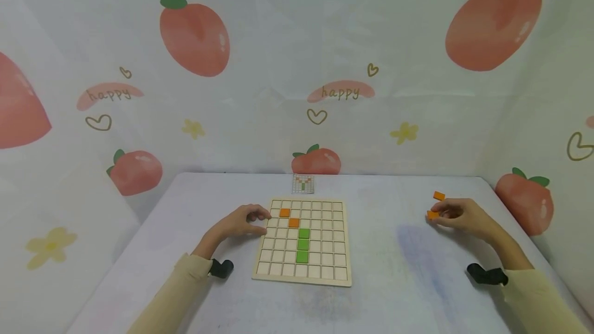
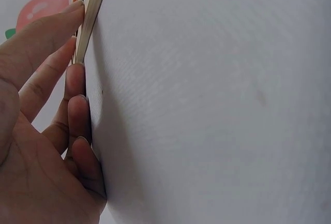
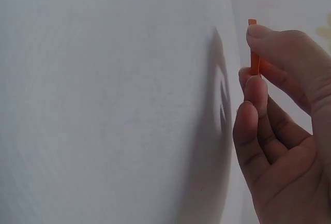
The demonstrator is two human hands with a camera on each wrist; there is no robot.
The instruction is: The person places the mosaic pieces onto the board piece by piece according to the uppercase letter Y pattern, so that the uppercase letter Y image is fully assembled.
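Observation:
A wooden grid board (image 1: 325, 262) lies on the table, with two orange tiles (image 1: 284, 213) and three green tiles (image 1: 303, 245) in its squares. My left hand (image 1: 243, 220) rests by the board's left edge; thumb and index fingertips touch that edge, which shows side-on in the left wrist view as a pale wooden strip (image 2: 93, 12). Out to the right, my right hand (image 1: 464, 215) pinches a small orange tile (image 3: 254, 61) between thumb and fingers, just over the table. Beyond those fingers another orange tile (image 1: 439, 196) lies on the tabletop.
A small printed card (image 1: 303, 184) with a coloured grid pattern stands behind the board at the table's far edge. The white table (image 1: 380, 251) meets a fruit-printed cloth backdrop (image 1: 278, 66) at the back and sides.

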